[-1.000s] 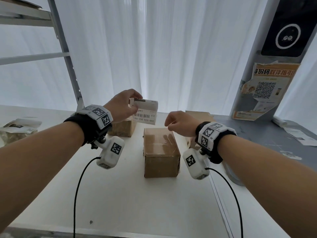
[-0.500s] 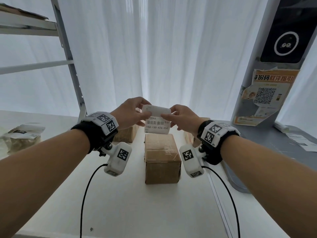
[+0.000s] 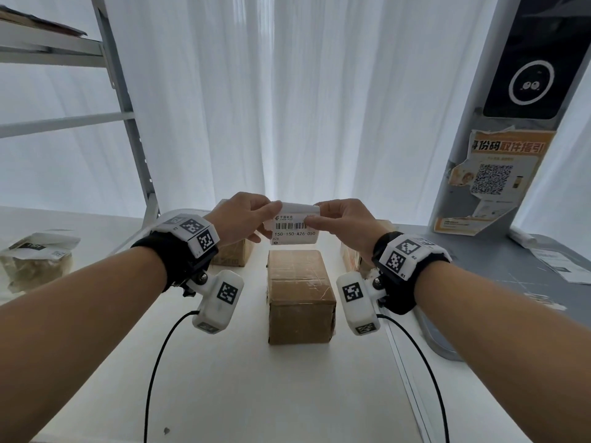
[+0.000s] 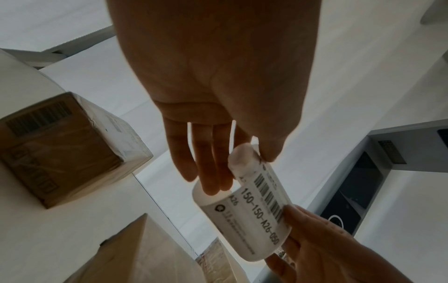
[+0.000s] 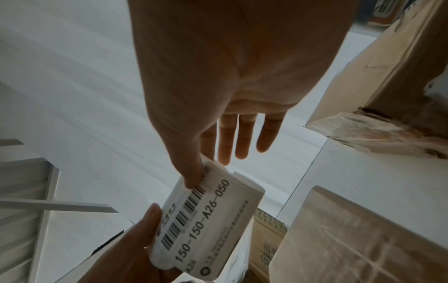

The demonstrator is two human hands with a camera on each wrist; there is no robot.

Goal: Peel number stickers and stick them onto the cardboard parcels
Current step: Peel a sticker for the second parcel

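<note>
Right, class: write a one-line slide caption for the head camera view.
Both hands, left hand and right hand, pinch a barcode sticker roll above a brown cardboard parcel on a white table.

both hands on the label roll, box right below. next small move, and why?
Probably peel: the right hand pinches the edge of the top sticker on the sticker roll, the left hand grips the other end, and no sticker looks lifted yet. Pulling that edge away should free the label for the bare-topped cardboard parcel just below.
</note>
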